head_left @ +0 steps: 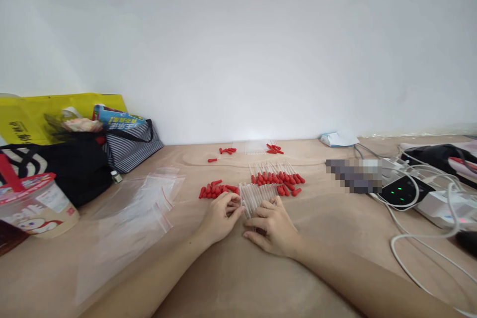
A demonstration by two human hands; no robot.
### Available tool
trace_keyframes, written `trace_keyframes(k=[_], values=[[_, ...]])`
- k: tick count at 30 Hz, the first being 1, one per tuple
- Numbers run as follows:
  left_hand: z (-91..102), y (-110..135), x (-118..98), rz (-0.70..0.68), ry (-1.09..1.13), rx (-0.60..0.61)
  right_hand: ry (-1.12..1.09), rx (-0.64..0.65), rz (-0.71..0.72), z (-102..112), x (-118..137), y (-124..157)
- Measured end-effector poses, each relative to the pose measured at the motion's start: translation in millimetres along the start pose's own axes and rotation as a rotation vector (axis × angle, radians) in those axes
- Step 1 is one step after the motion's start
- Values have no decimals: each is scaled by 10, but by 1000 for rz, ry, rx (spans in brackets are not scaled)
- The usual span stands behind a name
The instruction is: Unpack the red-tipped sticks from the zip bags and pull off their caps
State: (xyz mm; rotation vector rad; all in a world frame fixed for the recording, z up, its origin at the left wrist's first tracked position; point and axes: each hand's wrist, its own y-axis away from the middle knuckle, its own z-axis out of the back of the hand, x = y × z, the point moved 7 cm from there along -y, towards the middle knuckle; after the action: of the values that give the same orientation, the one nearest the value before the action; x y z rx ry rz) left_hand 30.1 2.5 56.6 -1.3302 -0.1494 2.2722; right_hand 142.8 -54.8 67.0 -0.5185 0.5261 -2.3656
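A row of clear glass dropper tubes (pixel 257 196) lies side by side on the table between my hands. My left hand (pixel 221 218) rests at the row's left edge, its fingers bent and its thumb apart from them, touching or nearly touching the outermost tube. Over the lower ends of the tubes, my right hand (pixel 274 228) lies with bent, spread fingers; it hides part of the row. Red rubber bulbs (pixel 214 190) are piled beyond my left hand, and a few loose bulbs (pixel 286 190) lie right of the tubes. Behind them are droppers with red bulbs fitted (pixel 278 178).
Farther back lie more red bulbs (pixel 275 149) and clear tubes. Clear zip bags (pixel 130 218) spread on the left, near a drink cup (pixel 44 203), a black bag (pixel 85 164) and a striped bag (pixel 132 144). White cables (pixel 395 243) and devices (pixel 439 208) occupy the right.
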Motion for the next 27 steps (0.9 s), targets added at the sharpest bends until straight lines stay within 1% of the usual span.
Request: trace_keyframes(k=[3, 6, 8, 9, 12, 16, 19, 23, 25, 27], values=[[3, 24, 2, 10, 65, 31, -57, 55, -76, 19, -8, 19], [5, 33, -2, 11, 89, 46, -60, 73, -296, 27, -74, 47], [-3, 32, -7, 4, 104, 55, -1, 68, -436, 26, -107, 73], [-11, 31, -12, -1, 115, 64, 39, 70, -475, 21, -107, 81], [-19, 30, -21, -15, 129, 73, 140, 83, -486, 7, -76, 85], [-14, 27, -49, -40, 61, 63, 154, 39, -483, 73, -131, 75], [-43, 9, -105, -76, -69, 66, 149, -78, -491, 191, -256, 34], [-78, -33, -154, -93, -300, -3, 196, -263, -475, 300, -435, -28], [-102, -46, -163, -116, -375, -20, 216, -314, -465, 296, -493, -43], [-121, -49, -164, -150, -416, -11, 225, -329, -439, 261, -506, -54]])
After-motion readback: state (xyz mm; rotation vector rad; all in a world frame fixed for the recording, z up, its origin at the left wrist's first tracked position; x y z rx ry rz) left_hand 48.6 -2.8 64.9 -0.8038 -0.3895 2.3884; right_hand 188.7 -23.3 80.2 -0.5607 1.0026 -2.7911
